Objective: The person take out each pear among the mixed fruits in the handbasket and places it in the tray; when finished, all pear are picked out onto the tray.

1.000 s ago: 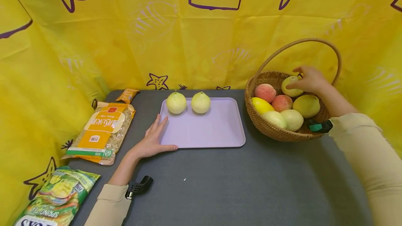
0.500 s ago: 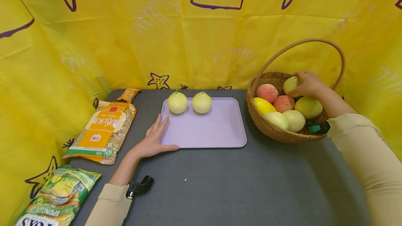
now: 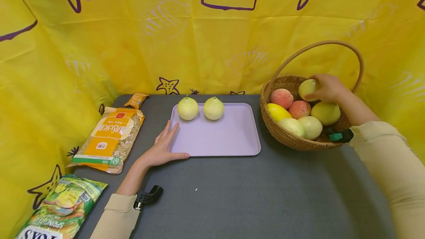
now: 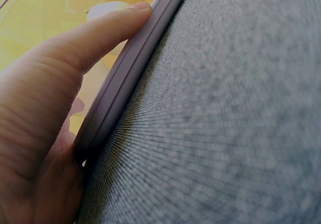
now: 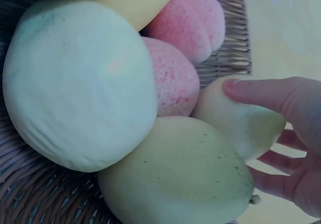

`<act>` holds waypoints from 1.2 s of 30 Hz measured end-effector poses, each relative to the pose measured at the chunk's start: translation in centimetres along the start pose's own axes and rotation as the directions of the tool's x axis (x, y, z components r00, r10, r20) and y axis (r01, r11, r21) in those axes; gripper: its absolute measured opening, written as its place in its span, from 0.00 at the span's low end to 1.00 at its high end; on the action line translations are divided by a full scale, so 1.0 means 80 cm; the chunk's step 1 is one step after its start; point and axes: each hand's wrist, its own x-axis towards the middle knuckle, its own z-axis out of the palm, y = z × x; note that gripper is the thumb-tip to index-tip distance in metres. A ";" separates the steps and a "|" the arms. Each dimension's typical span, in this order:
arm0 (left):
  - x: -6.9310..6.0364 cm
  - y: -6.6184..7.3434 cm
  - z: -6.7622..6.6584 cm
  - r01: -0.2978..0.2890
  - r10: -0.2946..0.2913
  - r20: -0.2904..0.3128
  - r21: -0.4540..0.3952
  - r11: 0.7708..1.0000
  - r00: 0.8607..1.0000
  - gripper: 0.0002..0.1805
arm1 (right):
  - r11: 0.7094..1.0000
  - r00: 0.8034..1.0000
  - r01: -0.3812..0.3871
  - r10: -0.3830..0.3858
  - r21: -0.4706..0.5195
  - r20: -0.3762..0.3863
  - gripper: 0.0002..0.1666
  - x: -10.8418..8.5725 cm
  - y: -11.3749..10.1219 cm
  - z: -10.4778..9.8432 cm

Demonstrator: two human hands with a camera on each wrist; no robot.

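Note:
My right hand (image 3: pixel 328 88) reaches into the wicker basket (image 3: pixel 292 141) and grips a pale yellow-green pear (image 3: pixel 306 89) at its back. In the right wrist view the thumb lies across the pear (image 5: pixel 241 118), with the other fingers behind it. Two similar pears, a left one (image 3: pixel 187 108) and a right one (image 3: pixel 214 108), stand on the lilac tray (image 3: pixel 216 139) along its far edge. My left hand (image 3: pixel 162 149) rests on the tray's near left corner, fingers spread along the left side. Its thumb (image 4: pixel 108 30) lies on the front rim in the left wrist view.
Around the held pear lie peaches (image 3: pixel 300 109), a yellow fruit (image 3: pixel 278 111), pale round fruits (image 3: pixel 310 127) and a green one (image 3: pixel 326 113). The basket handle (image 3: pixel 332 42) arches overhead. Snack bags (image 3: pixel 109 135) line the left side; a yellow curtain (image 3: pixel 212 47) hangs behind.
My right hand has moved from reaching over the pear, fingers apart, to gripping it from the right. The pear still sits in the basket. My left hand stays on the tray.

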 end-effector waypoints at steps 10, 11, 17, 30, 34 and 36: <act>-0.002 -0.001 -0.001 0.004 -0.004 -0.002 0.002 1.000 1.000 0.63 | 0.999 0.999 -0.021 0.023 0.045 -0.040 0.48 -0.015 -0.022 -0.013; -0.003 -0.001 -0.001 0.002 -0.002 -0.002 0.003 1.000 1.000 0.63 | 0.998 0.999 -0.028 0.031 0.055 -0.042 0.48 -0.018 -0.025 -0.014; -0.002 -0.002 0.000 0.004 -0.004 0.001 0.006 1.000 1.000 0.63 | 0.994 0.996 -0.049 0.056 0.103 -0.068 0.49 -0.036 -0.040 -0.015; 0.000 -0.001 0.000 -0.006 0.006 0.001 0.009 1.000 1.000 0.62 | 0.963 0.993 -0.097 0.109 0.251 -0.035 0.52 -0.081 -0.073 -0.002; 0.000 -0.001 0.000 -0.003 0.003 0.003 0.010 1.000 1.000 0.62 | 0.950 0.991 -0.117 0.130 0.288 -0.026 0.52 -0.090 -0.078 0.005; 0.000 -0.001 0.000 -0.002 0.002 0.004 0.008 1.000 1.000 0.62 | 0.939 0.988 -0.136 0.151 0.317 -0.023 0.52 -0.095 -0.081 0.009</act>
